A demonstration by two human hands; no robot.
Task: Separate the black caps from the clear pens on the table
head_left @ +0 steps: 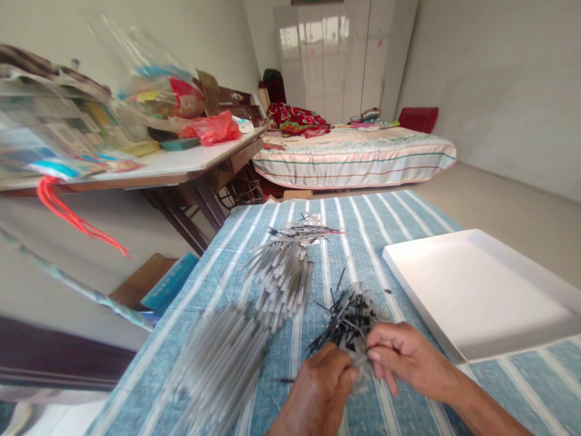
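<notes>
My left hand (323,383) and my right hand (402,357) work close together at the near edge of a pile of thin black sticks and small clear pieces (350,312). The right thumb and fingertips are pinched together; what lies between them is too small to make out. My left fingers are curled in, with thumb against forefinger, and their grip is partly hidden. To the left lies a large bundle of slim grey translucent tubes (222,363), blurred at its edges. Beyond it is a second bundle of similar tubes (285,275).
A shallow white tray (481,297) stands at right on the striped blue cloth (363,227). Loose thin sticks (302,230) lie at the far end. On the left, a side table (177,163) holds bags. A bed (358,157) is behind.
</notes>
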